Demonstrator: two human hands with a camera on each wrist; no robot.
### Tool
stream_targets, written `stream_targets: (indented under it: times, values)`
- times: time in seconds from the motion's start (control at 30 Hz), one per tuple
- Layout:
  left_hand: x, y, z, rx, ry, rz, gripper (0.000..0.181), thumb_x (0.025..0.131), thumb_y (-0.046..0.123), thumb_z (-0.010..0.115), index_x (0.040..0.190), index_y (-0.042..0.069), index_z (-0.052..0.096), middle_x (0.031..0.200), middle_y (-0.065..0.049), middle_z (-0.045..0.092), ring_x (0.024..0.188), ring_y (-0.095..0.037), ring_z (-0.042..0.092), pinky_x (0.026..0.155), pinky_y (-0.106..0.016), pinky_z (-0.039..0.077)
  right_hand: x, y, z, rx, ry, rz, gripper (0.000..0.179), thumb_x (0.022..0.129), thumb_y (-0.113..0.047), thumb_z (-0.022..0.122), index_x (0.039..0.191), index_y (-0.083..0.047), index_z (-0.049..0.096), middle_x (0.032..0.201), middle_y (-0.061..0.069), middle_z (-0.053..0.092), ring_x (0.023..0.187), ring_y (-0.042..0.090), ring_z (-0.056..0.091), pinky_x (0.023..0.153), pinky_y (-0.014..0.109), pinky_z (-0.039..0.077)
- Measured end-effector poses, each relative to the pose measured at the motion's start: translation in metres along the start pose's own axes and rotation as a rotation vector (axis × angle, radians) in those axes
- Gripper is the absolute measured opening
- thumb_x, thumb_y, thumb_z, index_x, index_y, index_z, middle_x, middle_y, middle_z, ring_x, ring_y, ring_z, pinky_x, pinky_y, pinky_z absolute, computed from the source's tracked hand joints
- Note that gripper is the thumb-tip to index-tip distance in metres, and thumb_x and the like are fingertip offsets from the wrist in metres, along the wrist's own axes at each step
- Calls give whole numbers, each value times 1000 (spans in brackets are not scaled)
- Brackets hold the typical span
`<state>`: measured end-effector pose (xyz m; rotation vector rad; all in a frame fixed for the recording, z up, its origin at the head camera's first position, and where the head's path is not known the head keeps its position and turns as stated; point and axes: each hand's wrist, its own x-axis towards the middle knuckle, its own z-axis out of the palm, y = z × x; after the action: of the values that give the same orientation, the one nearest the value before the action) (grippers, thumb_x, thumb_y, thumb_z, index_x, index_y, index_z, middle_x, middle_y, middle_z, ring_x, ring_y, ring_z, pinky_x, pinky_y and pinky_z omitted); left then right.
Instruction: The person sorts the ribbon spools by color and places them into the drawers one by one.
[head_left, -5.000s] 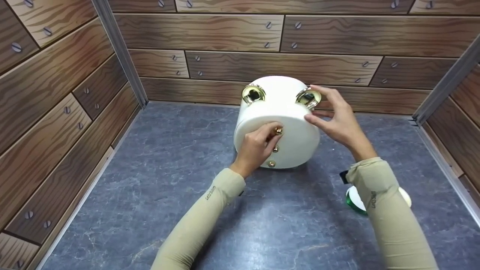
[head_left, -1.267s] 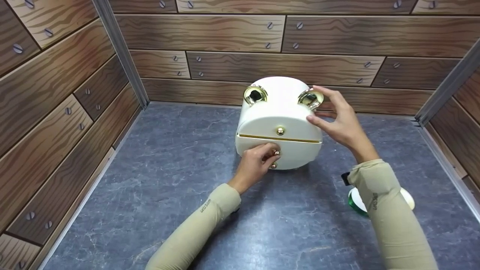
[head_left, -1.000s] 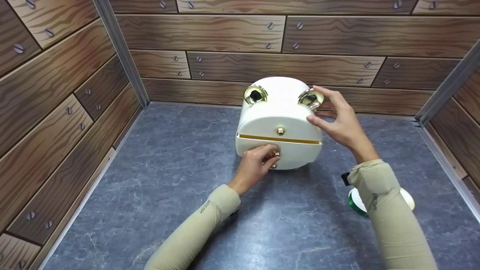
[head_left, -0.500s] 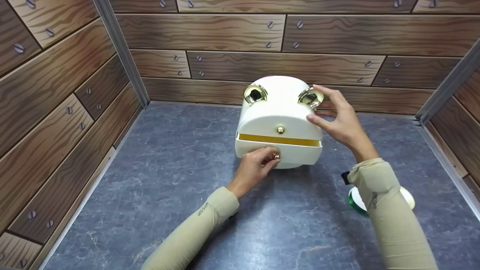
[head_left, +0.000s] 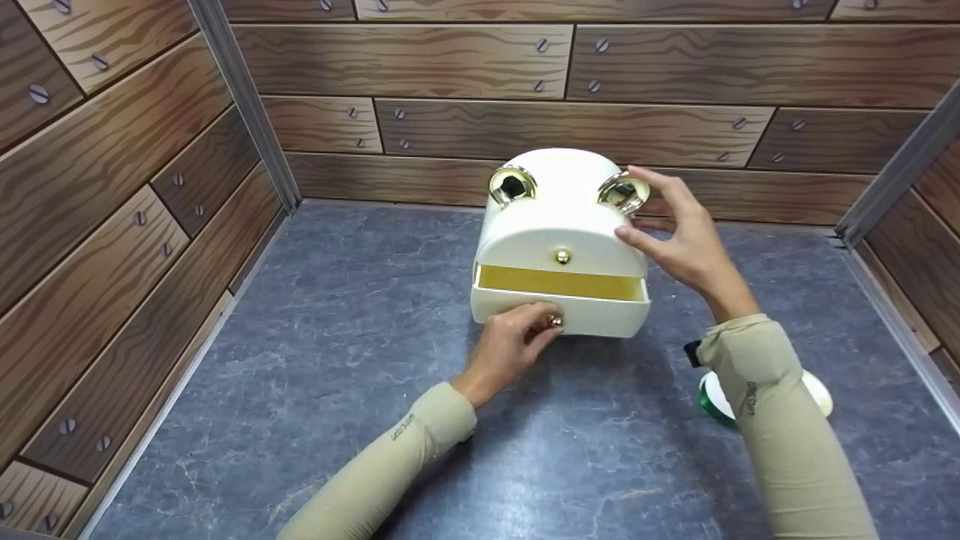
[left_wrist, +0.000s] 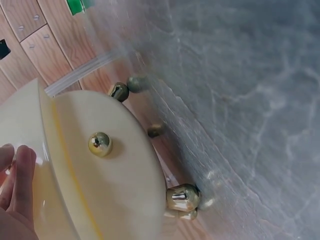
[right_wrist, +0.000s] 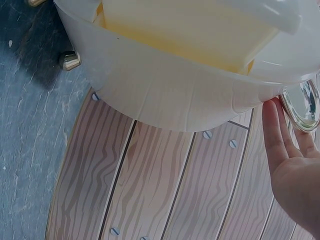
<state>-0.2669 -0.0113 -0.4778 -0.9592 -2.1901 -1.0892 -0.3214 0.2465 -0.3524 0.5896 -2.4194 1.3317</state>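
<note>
A white rounded drawer box [head_left: 562, 202] stands on gold feet, with two round gold ornaments on top like frog eyes. Its middle drawer [head_left: 604, 317] is pulled partway out, showing a yellow inside. My left hand [head_left: 506, 346] pinches that drawer's gold knob [head_left: 556, 320] between thumb and fingers. The upper gold knob [head_left: 562, 256] sits on the top drawer front; the lower gold knob [left_wrist: 100, 144] shows below the drawer in the left wrist view. With fingers nearly straight, my right hand [head_left: 686, 240] touches the right gold ornament [head_left: 624, 193], thumb on the box's front edge.
A round white item with a green rim [head_left: 716, 401] lies on the dark marbled tabletop [head_left: 337, 337], partly behind the right sleeve. Wood-patterned panels [head_left: 465, 60] close in the back and both sides.
The left hand has moved from the top knob down to the middle one, then drawn the middle drawer outward, toward the viewer. The right hand keeps its place on the box.
</note>
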Motion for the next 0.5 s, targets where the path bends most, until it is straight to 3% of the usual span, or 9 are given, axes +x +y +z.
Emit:
stream_targets:
  times: [0.5]
  values:
    - [-12,12,-3,5,-1,-12,18,94,14,77,111,9,73,99,-2,78,85,-12,72,81,-15,58,-1,2,-1,3,-5,9,77,90,-13,82,157,-24,45,145,9,50,121,29,63,99,26,58]
